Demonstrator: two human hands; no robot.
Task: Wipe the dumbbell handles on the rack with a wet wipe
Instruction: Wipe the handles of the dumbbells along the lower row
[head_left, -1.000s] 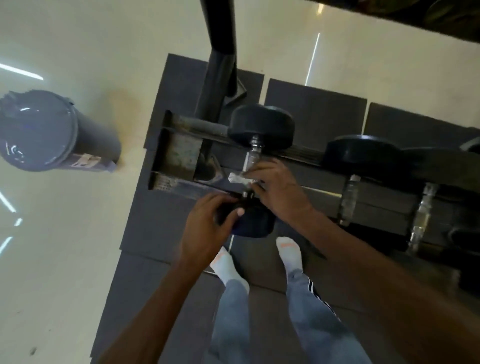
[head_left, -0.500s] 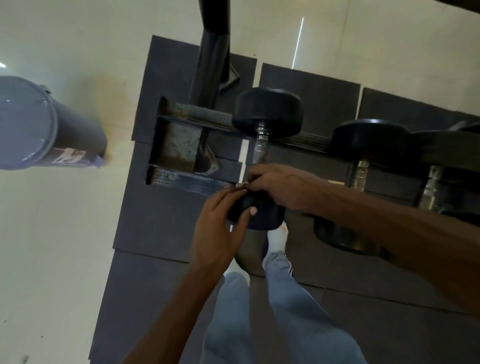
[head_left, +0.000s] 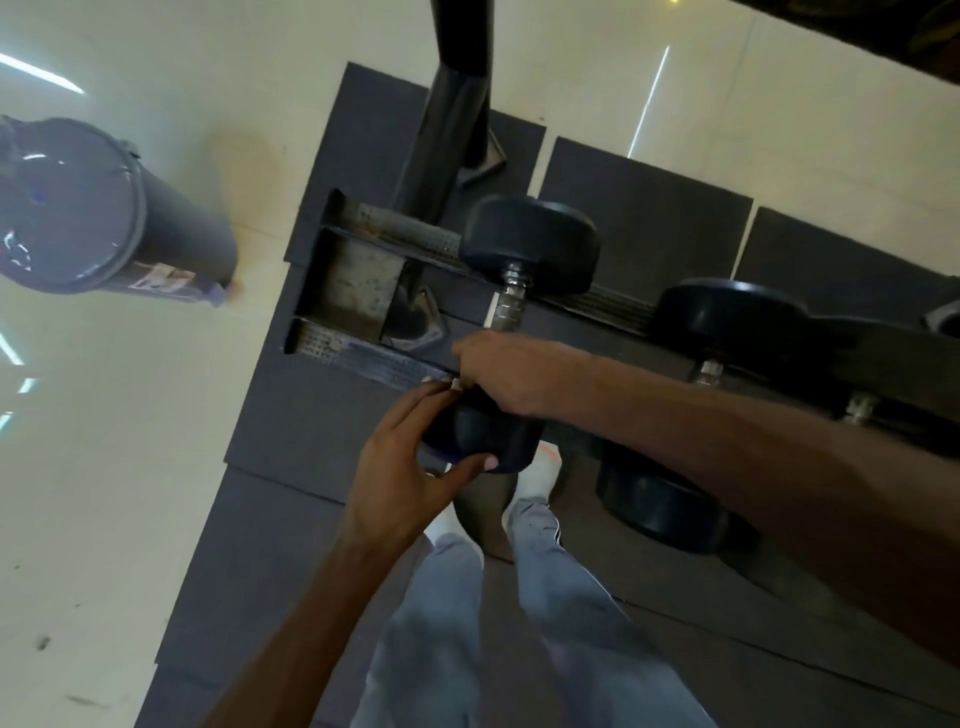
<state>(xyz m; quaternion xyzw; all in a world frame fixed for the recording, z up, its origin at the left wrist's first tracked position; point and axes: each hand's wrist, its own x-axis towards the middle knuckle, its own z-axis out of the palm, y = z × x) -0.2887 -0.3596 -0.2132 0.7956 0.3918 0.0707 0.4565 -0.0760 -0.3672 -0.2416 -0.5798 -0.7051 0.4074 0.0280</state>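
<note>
- Head view looks steeply down, close over the rack (head_left: 363, 358), feet at 6 o'clock, bin (head_left: 104, 208) at 9 o'clock.
- One view only; nothing shared.

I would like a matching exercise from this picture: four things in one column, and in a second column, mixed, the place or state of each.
Things:
1. left hand
2. right hand
3. trash bin
4. wet wipe

Places or states:
A. stands on the pale floor, left of the rack
B. cups the near black head of the dumbbell
C. closed over the dumbbell handle
D. only a white edge shows, beside the fingers on the handle

Pairs: 1-B, 2-C, 3-A, 4-D
</note>
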